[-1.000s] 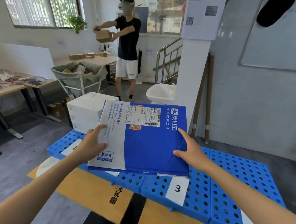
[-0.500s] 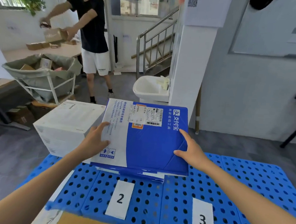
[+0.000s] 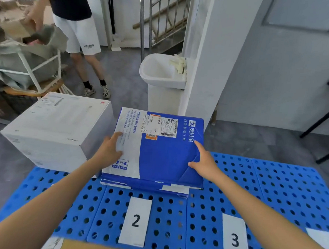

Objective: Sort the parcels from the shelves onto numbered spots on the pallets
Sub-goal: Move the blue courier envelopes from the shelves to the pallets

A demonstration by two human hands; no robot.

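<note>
Head cam: L hand (image 3: 110, 149) & R hand (image 3: 203, 164) rest flat, fingers spread, gripping nothing, atop blue parcel (image 3: 163, 155) on pallet (image 3: 272, 190) behind label 2 (image 3: 135, 220).

blue-and-white parcel (image 3: 158, 149), blue perforated pallet (image 3: 272, 190).

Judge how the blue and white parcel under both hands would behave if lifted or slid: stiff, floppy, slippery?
The blue and white parcel looks like a flat, glossy mailer, so it probably flexes somewhat and may slide easily. It lies on other flat packets, so pushing it could shift them. Fragile-goods symbols by the left hand suggest gentle handling.
</note>
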